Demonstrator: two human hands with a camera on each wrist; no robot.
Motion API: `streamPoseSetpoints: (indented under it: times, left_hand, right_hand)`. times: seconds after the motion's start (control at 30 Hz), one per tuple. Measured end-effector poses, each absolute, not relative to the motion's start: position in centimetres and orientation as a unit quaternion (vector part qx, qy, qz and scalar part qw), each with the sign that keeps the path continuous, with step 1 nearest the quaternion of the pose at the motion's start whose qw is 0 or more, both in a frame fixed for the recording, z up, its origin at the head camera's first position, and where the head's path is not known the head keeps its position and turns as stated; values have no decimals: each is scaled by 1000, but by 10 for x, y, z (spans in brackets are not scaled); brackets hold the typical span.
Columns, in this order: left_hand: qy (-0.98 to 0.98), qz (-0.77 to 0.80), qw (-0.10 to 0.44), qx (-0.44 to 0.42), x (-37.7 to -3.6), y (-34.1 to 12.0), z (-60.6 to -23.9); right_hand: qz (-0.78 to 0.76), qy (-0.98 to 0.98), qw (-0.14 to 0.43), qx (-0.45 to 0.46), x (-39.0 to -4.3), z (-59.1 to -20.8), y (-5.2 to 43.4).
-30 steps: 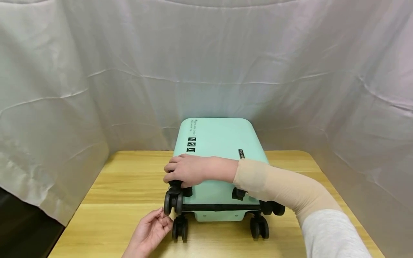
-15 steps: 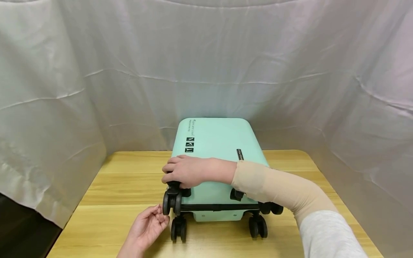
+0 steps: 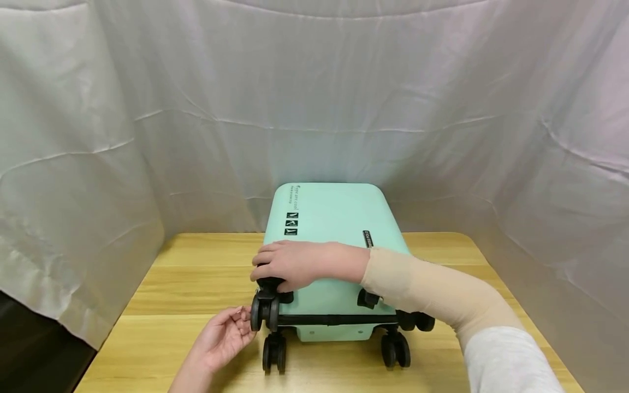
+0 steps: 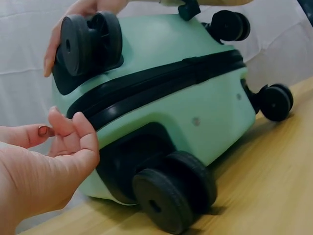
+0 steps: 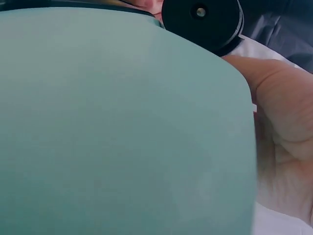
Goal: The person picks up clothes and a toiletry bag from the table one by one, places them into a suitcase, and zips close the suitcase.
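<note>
A mint-green suitcase (image 3: 339,210) lies flat on the table, its wheeled end facing me. My right hand (image 3: 295,265) reaches across and grips its near left corner, fingers curled over the edge beside the upper left wheel (image 3: 264,311). In the right wrist view the green shell (image 5: 122,122) hides part of that hand (image 5: 288,107). My left hand (image 3: 223,338) is palm up at the left end of the black zipper seam (image 4: 146,88). In the left wrist view its curled fingers pinch a small reddish-brown metal piece (image 4: 45,130), which looks like a zipper pull.
The lower left wheel (image 3: 274,352) and lower right wheel (image 3: 395,349) stand on the wooden table (image 3: 196,284). Another wheel (image 3: 416,321) juts out at the upper right corner. Grey-white curtains (image 3: 314,109) enclose the back and sides.
My left hand has shifted slightly left and farther from me along the suitcase's corner. The right hand keeps its hold, and the suitcase stays in place.
</note>
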State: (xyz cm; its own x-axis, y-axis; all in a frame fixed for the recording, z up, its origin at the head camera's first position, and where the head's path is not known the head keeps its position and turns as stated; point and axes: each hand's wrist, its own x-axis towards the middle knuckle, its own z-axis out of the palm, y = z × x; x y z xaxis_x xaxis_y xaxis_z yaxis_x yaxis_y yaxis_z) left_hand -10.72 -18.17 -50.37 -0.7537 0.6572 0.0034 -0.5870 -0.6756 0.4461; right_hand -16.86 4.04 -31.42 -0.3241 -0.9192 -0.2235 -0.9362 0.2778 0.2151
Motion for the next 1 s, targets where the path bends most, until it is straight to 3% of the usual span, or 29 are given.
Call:
streamPoseSetpoints:
  times: [0.23, 0.53, 1.0]
  left_hand:
    - [240, 904, 343, 82, -114, -189, -500]
    - [238, 902, 349, 84, -116, -191, -500]
    - [261, 891, 359, 93, -120, -197, -499]
  right_hand:
    - [114, 821, 77, -555, -166, -304, 56]
    - [96, 846, 95, -515, -157, -302, 87]
    - [79, 899, 69, -425, -132, -296, 142]
